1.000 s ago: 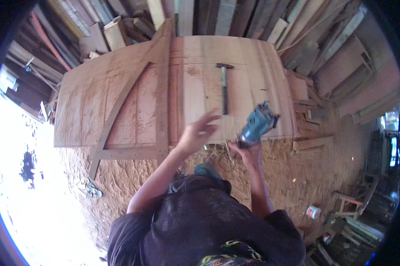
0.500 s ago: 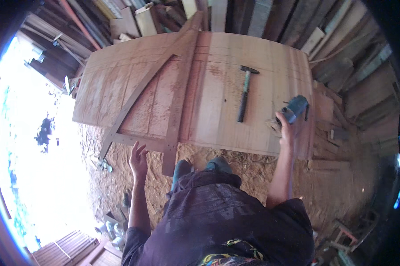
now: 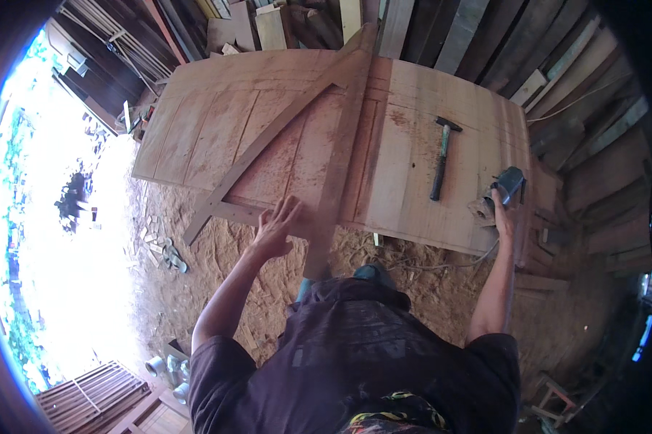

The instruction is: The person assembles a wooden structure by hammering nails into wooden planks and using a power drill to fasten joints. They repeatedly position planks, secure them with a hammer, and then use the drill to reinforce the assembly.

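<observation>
A large wooden set square (image 3: pixel 342 137) lies across the board panel (image 3: pixel 405 210), its long bar reaching past the near edge. My left hand (image 3: pixel 275 226), fingers spread, is over the square's lower crossbar (image 3: pixel 237 212); whether it touches the wood I cannot tell. At the panel's right end, my right hand (image 3: pixel 504 215) is closed on a dark teal trim router (image 3: pixel 510 184), a corded power tool with a flat base. A hammer (image 3: pixel 441 159) with a dark grip lies on the panel, left of the router. Sawdust is scattered over the panel's left part.
Planks (image 3: pixel 470 36) lean in a row behind the panel. A cord (image 3: pixel 452 266) trails below its near right edge. Wood shavings cover the floor (image 3: pixel 203 282), with sandals (image 3: pixel 172 255) at the left. A slatted wooden piece (image 3: pixel 98 394) lies lower left, near bright daylight.
My left hand has moved forward and right, from just below the set square's crossbar to over it. My right hand still holds the router at the panel's right end. The view has shifted.
</observation>
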`<state>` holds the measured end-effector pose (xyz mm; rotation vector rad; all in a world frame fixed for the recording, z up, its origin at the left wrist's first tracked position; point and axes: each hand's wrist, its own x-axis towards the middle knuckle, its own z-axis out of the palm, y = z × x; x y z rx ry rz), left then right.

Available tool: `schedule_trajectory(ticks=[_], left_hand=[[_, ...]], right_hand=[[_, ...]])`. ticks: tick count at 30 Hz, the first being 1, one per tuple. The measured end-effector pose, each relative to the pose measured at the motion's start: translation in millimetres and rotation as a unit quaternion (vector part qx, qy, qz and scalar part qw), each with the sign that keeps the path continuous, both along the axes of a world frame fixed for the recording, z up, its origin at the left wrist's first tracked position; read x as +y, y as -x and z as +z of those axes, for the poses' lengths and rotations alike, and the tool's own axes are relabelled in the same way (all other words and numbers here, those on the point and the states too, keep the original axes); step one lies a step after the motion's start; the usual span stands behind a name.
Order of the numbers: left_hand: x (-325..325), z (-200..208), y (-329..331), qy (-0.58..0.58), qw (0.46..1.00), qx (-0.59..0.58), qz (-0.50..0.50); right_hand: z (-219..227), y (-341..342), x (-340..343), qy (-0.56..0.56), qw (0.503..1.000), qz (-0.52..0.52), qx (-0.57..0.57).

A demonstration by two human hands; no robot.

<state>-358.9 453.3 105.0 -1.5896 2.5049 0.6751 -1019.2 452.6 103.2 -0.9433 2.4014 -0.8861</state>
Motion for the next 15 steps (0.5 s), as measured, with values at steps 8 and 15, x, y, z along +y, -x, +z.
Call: schedule_trajectory(ticks=[8,15], left_hand=[[8.9,-51.4,-9.8,0.149,0.988,0.033,-0.034],[0.9,-41.0,-4.9,0.199,0.973,-0.065,-0.099]], right_hand=[[16.7,-275.2,83.3,0.022,0.989,0.137,-0.052],[-49.0,-467.7,50.5,-0.092,0.892,-0.098,-0.431]])
